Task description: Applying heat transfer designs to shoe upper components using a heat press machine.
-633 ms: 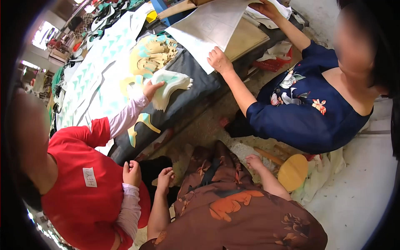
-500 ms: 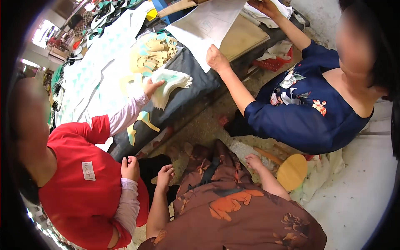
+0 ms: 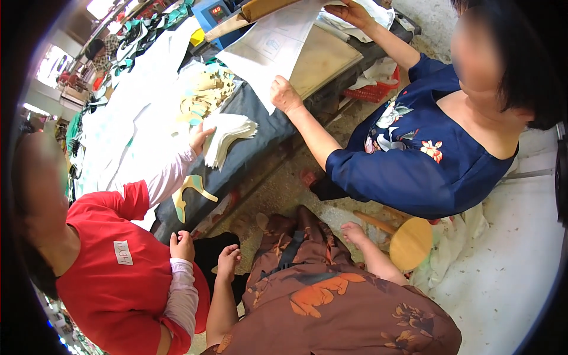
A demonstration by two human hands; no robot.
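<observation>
My left hand (image 3: 229, 261) is loosely curled in the air, beside the red-sleeved co-worker's lowered hand (image 3: 181, 246). My right hand (image 3: 354, 233), also curled, is nearest the round wooden stool (image 3: 410, 244). Nothing shows in either hand. Across from me, a co-worker in red has a hand (image 3: 201, 139) at a stack of white cut pieces (image 3: 232, 134) on the dark-covered table (image 3: 266, 131). A co-worker in dark blue holds up a large white sheet (image 3: 266, 56) with both hands. One forked beige piece (image 3: 193, 190) lies at the table's near edge.
Bundled beige cut pieces (image 3: 207, 89) and long white sheets (image 3: 127, 109) cover the table's left. Behind the raised sheet stands a blue machine (image 3: 218, 21) with a lit display. A red basket (image 3: 374, 90) sits below the table's right side.
The whole view has shifted slightly, so the table and the co-worker in blue appear farther left. My hands stay curled and nearly in place. The white sheet is still held up.
</observation>
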